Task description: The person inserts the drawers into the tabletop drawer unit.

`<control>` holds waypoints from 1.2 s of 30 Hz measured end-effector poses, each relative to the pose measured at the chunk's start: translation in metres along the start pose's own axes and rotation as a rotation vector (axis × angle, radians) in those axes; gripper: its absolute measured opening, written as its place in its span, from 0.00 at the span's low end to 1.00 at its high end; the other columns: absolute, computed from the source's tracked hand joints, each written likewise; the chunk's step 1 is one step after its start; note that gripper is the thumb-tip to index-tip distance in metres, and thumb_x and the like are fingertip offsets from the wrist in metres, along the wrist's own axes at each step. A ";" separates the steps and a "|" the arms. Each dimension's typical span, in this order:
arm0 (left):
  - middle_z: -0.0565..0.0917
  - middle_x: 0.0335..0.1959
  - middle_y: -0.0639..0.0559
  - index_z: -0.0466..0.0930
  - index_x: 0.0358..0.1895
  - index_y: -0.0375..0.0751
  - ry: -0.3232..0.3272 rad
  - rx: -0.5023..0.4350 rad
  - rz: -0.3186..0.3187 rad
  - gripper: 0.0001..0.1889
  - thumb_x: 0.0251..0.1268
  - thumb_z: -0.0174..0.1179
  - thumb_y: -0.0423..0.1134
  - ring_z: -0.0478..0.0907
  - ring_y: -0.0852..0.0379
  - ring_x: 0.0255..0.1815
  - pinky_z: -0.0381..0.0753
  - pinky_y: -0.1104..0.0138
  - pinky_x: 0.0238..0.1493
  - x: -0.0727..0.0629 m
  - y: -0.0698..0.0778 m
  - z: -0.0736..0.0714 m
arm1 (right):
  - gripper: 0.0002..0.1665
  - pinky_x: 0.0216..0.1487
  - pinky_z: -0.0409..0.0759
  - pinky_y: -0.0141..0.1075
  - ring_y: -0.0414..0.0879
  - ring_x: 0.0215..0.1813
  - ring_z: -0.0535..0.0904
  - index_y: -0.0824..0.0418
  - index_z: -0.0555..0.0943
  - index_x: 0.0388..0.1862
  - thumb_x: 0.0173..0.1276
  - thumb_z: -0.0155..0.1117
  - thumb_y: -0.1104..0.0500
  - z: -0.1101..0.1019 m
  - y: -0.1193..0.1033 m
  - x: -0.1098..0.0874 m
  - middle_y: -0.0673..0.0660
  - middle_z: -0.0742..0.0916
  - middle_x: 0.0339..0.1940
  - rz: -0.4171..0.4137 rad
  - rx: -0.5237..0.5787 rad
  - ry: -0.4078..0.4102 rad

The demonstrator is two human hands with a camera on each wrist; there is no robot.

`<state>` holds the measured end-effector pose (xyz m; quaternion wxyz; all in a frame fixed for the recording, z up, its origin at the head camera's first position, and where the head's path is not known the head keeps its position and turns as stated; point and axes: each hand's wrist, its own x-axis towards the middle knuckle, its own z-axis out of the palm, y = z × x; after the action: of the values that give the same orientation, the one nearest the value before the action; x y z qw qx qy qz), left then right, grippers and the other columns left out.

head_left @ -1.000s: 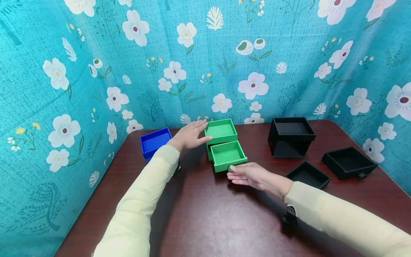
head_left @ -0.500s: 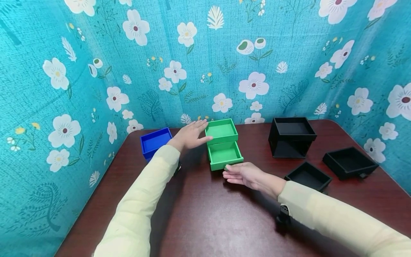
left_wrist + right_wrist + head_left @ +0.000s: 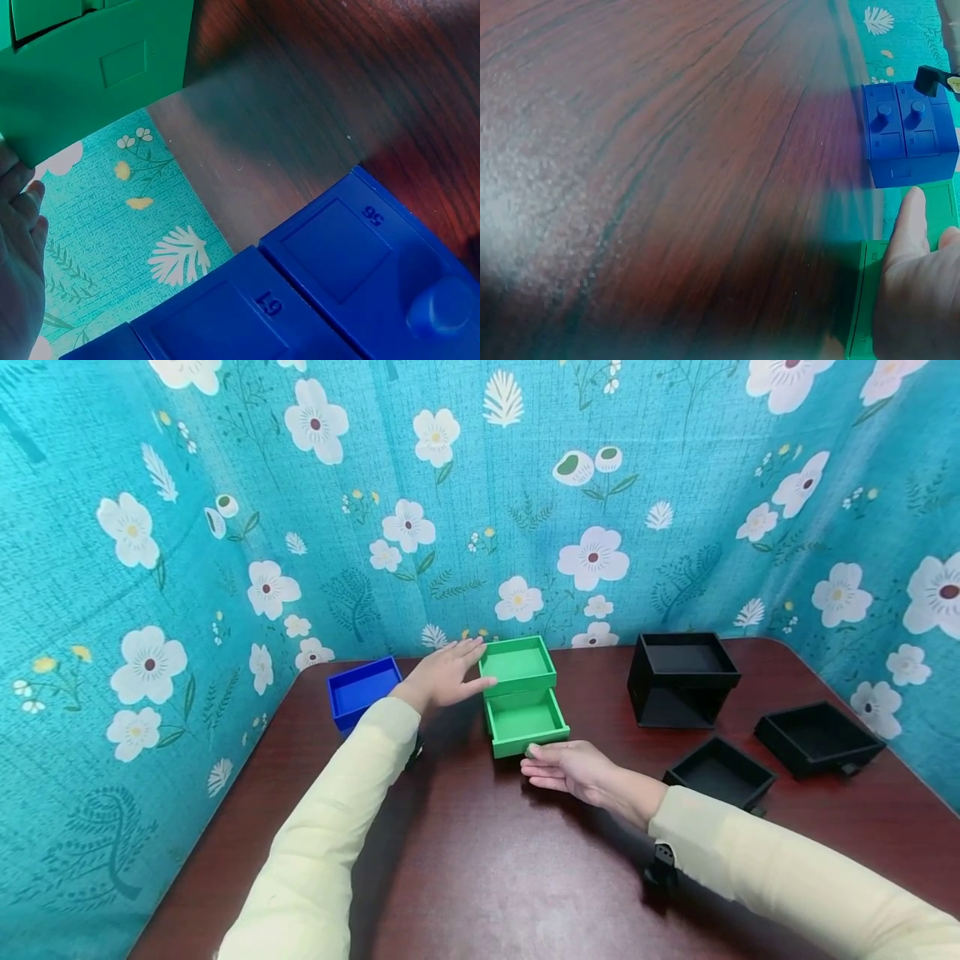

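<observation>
A small green cabinet (image 3: 517, 664) with a tray-like top stands at the back middle of the table. Its lower green drawer (image 3: 527, 720) sticks out toward me. My left hand (image 3: 446, 675) rests with straight fingers against the cabinet's left upper edge, thumb pointing right. In the left wrist view, the cabinet's side shows beside that hand's fingertips. At the drawer's front, my right hand (image 3: 573, 770) pinches the knob between thumb and index finger, and its other fingers are extended below. The knob itself is mostly hidden by the thumb.
A blue cabinet (image 3: 364, 688) with two knobbed drawer fronts stands left, partly behind my left arm. At right are a black cabinet (image 3: 681, 681) with an open lower space and two loose black drawers, one (image 3: 720, 772) near my right sleeve, another (image 3: 819, 737) farther right. A floral curtain (image 3: 480, 527) hangs behind.
My right hand has moved left and slightly inward with the green drawer, which has gone from skewed to lined up under the cabinet's top. My left hand has stayed in place.
</observation>
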<state>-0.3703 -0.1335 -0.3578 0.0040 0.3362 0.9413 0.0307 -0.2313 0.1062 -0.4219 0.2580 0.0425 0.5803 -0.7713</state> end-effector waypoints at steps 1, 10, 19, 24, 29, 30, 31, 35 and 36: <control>0.49 0.78 0.46 0.48 0.78 0.41 -0.001 0.000 0.002 0.44 0.70 0.38 0.69 0.44 0.50 0.78 0.44 0.57 0.75 0.000 0.000 0.000 | 0.26 0.52 0.81 0.40 0.46 0.44 0.85 0.79 0.66 0.63 0.74 0.56 0.63 0.000 0.000 -0.001 0.66 0.85 0.47 -0.001 0.000 0.003; 0.50 0.78 0.45 0.49 0.78 0.40 0.004 0.001 0.001 0.43 0.71 0.39 0.68 0.44 0.50 0.78 0.45 0.55 0.75 -0.001 -0.001 0.000 | 0.28 0.53 0.80 0.41 0.47 0.44 0.85 0.79 0.65 0.65 0.75 0.56 0.62 0.008 -0.004 0.001 0.70 0.83 0.53 -0.011 0.015 0.033; 0.50 0.78 0.46 0.48 0.78 0.42 0.003 0.002 -0.001 0.43 0.70 0.39 0.69 0.44 0.50 0.78 0.45 0.56 0.75 0.000 0.000 0.000 | 0.29 0.54 0.79 0.41 0.47 0.46 0.85 0.79 0.65 0.66 0.75 0.57 0.61 0.006 -0.006 0.011 0.71 0.81 0.55 -0.016 0.012 0.024; 0.50 0.78 0.46 0.48 0.78 0.41 0.001 0.005 0.000 0.44 0.70 0.39 0.69 0.43 0.51 0.78 0.44 0.56 0.75 0.001 0.001 -0.002 | 0.27 0.52 0.80 0.41 0.47 0.44 0.85 0.80 0.67 0.64 0.74 0.57 0.62 0.007 -0.005 0.013 0.66 0.85 0.48 -0.043 0.026 0.039; 0.49 0.78 0.47 0.49 0.78 0.40 -0.001 0.006 -0.003 0.44 0.70 0.39 0.69 0.43 0.51 0.78 0.43 0.57 0.75 0.002 0.002 -0.003 | 0.27 0.52 0.81 0.42 0.46 0.42 0.85 0.81 0.69 0.63 0.73 0.59 0.62 0.010 -0.002 0.016 0.70 0.84 0.50 -0.101 0.035 0.068; 0.49 0.78 0.47 0.49 0.78 0.40 -0.002 0.007 -0.004 0.44 0.70 0.39 0.69 0.43 0.51 0.78 0.44 0.57 0.75 0.001 0.002 -0.003 | 0.27 0.52 0.80 0.42 0.45 0.42 0.85 0.81 0.69 0.63 0.73 0.59 0.62 0.010 -0.002 0.016 0.71 0.83 0.51 -0.111 0.033 0.069; 0.49 0.78 0.46 0.49 0.78 0.40 -0.001 0.007 -0.002 0.44 0.70 0.39 0.69 0.43 0.51 0.78 0.44 0.57 0.75 0.001 0.001 -0.002 | 0.27 0.51 0.81 0.42 0.45 0.42 0.85 0.81 0.69 0.62 0.73 0.59 0.62 0.010 -0.001 0.017 0.72 0.83 0.52 -0.119 0.032 0.074; 0.50 0.78 0.46 0.49 0.78 0.40 0.001 0.011 0.002 0.44 0.70 0.39 0.69 0.44 0.51 0.78 0.46 0.55 0.74 0.001 0.001 -0.001 | 0.26 0.50 0.81 0.42 0.45 0.42 0.86 0.80 0.71 0.61 0.73 0.59 0.62 0.010 -0.001 0.022 0.69 0.85 0.49 -0.139 0.030 0.095; 0.50 0.78 0.46 0.49 0.78 0.40 0.000 0.015 0.003 0.44 0.70 0.39 0.69 0.44 0.51 0.78 0.46 0.55 0.74 0.001 0.001 -0.001 | 0.25 0.50 0.81 0.41 0.45 0.42 0.86 0.80 0.71 0.61 0.73 0.59 0.62 0.009 -0.001 0.023 0.69 0.85 0.49 -0.140 0.032 0.100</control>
<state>-0.3704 -0.1327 -0.3566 0.0014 0.3376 0.9410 0.0239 -0.2493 0.0900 -0.4264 0.1736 0.0445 0.5816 -0.7935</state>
